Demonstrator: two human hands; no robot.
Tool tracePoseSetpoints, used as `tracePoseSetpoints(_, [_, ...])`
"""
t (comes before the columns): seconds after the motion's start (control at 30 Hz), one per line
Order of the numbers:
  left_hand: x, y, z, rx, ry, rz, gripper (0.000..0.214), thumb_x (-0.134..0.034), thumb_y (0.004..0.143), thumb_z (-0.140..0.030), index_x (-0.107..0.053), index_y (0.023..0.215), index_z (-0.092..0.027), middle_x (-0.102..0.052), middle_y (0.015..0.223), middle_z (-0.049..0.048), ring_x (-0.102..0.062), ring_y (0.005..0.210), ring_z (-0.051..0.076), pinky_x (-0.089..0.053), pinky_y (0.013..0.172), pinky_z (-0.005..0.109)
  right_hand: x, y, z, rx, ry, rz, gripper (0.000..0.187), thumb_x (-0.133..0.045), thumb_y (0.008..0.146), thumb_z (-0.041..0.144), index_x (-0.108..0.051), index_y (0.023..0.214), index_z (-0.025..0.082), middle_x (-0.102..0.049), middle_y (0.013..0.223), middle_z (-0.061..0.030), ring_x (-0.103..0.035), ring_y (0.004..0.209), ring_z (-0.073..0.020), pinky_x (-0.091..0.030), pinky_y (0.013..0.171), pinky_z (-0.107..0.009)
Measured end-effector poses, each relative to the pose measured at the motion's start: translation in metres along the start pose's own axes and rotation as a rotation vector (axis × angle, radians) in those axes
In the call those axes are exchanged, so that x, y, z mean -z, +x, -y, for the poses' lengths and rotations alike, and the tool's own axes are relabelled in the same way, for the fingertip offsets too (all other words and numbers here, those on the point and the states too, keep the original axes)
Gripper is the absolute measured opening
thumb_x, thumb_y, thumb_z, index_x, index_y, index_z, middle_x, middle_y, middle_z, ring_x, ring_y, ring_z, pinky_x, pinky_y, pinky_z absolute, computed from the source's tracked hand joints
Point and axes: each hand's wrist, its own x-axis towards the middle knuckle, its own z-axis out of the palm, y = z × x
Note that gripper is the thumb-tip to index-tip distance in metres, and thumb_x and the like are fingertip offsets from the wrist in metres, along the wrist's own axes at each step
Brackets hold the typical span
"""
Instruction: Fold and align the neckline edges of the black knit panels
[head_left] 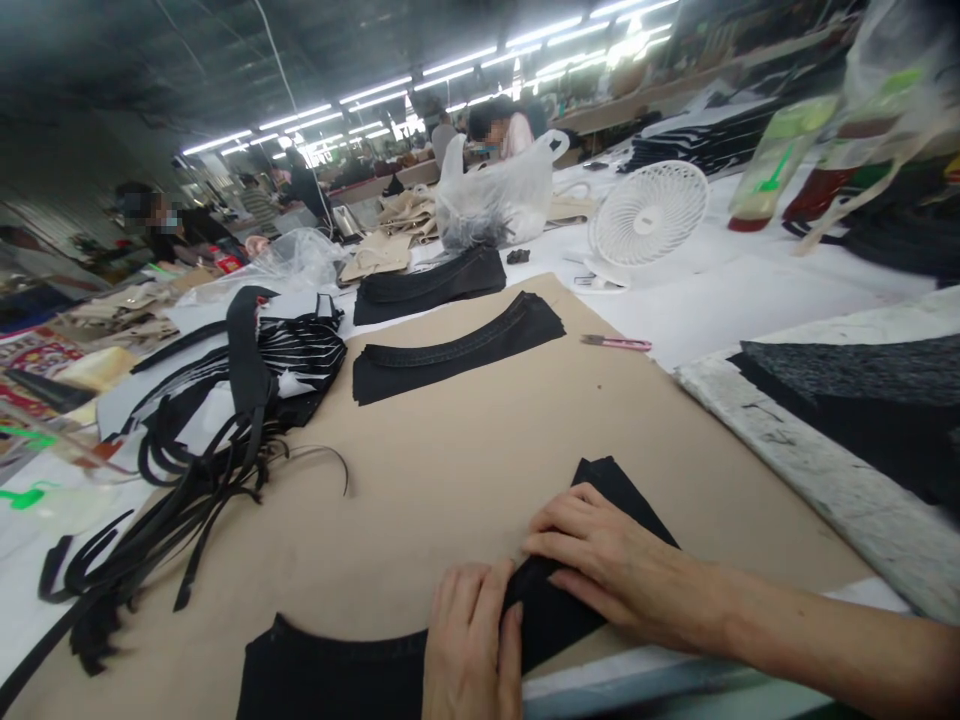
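Observation:
A curved black fabric piece lies on the brown board near its front edge, and both hands are on it. My left hand rests over its middle, fingers together at the upper edge and thumb on the cloth. To the right, my right hand has its fingers bent over the same upper edge, thumb lower on the fabric. Both hands appear closed on that edge; what lies under the fingers is hidden. Farther back, a similar black fabric piece with a stitched curved band lies flat, and a black fabric stack sits behind it.
Black strips lie tangled at left across the brown board. Pink-handled thread snips rest at its right side. Behind stand a white fan, a plastic bag and bottles. A pale slab bears dark cloth. People sit farther back.

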Motion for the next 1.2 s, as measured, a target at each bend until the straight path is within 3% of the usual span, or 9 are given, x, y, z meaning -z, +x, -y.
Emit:
tracePoseSetpoints(0.33, [0.004, -0.005, -0.002, -0.212, 0.263, -0.086, 0.034, -0.036, 0.093, -0.011, -0.060, 0.116, -0.015, -0.064, 0.094, 0.0084, -0.057, 0.088, 0.021, -0.040, 0.080, 0.034, 0.007, 0.008, -0.004, 0.102, 0.002, 0.138, 0.021, -0.046, 0.096, 0.011, -0.064, 0.100, 0.020, -0.061, 0.100, -0.0030, -0.053, 0.094, -0.0161, -0.034, 0.089, -0.033])
tracePoseSetpoints(0.57, [0.007, -0.005, -0.003, -0.211, 0.275, -0.090, 0.037, -0.034, 0.092, -0.010, -0.062, 0.117, -0.014, -0.065, 0.094, 0.0076, -0.057, 0.090, 0.021, -0.039, 0.083, 0.034, 0.004, 0.005, -0.009, 0.221, -0.040, 0.125, 0.031, -0.035, 0.097, 0.008, -0.061, 0.108, 0.019, -0.063, 0.105, -0.0055, -0.053, 0.098, -0.0182, -0.029, 0.094, -0.039])
tracePoseSetpoints(0.67, [0.006, -0.005, -0.003, -0.197, 0.278, -0.103, 0.037, -0.034, 0.093, -0.011, -0.062, 0.116, -0.014, -0.066, 0.094, 0.0073, -0.057, 0.090, 0.021, -0.039, 0.084, 0.035, 0.003, 0.005, -0.007, 0.187, -0.057, 0.128, 0.029, -0.035, 0.097, 0.009, -0.061, 0.105, 0.018, -0.062, 0.102, -0.0055, -0.052, 0.093, -0.0186, -0.031, 0.091, -0.038])
tracePoseSetpoints(0.83, [0.005, -0.006, -0.005, -0.199, 0.302, -0.119, 0.036, -0.034, 0.094, -0.012, -0.062, 0.115, -0.014, -0.066, 0.092, 0.0079, -0.058, 0.090, 0.021, -0.040, 0.083, 0.035, 0.001, 0.006, -0.003, 0.138, -0.125, 0.141, 0.032, -0.037, 0.093, 0.007, -0.058, 0.115, 0.018, -0.060, 0.093, -0.0055, -0.050, 0.088, -0.0199, -0.033, 0.086, -0.037])
tracePoseSetpoints(1.07, [0.007, -0.009, -0.006, -0.245, 0.304, -0.184, 0.035, -0.036, 0.090, -0.009, -0.063, 0.112, -0.011, -0.069, 0.095, 0.0086, -0.060, 0.089, 0.021, -0.042, 0.082, 0.034, -0.011, -0.002, -0.007, 0.267, -0.300, 0.057, 0.032, -0.037, 0.098, 0.010, -0.054, 0.125, 0.016, -0.063, 0.102, -0.0077, -0.054, 0.095, -0.0224, -0.030, 0.097, -0.045])
tracePoseSetpoints(1.2, [0.007, -0.014, -0.006, -0.253, 0.325, -0.207, 0.035, -0.039, 0.088, -0.007, -0.064, 0.112, -0.012, -0.070, 0.098, 0.0090, -0.061, 0.088, 0.021, -0.043, 0.080, 0.034, 0.001, 0.001, -0.001, 0.176, -0.216, 0.125, 0.036, -0.042, 0.091, 0.007, -0.056, 0.121, 0.020, -0.064, 0.102, -0.0055, -0.054, 0.093, -0.0214, -0.034, 0.092, -0.041])
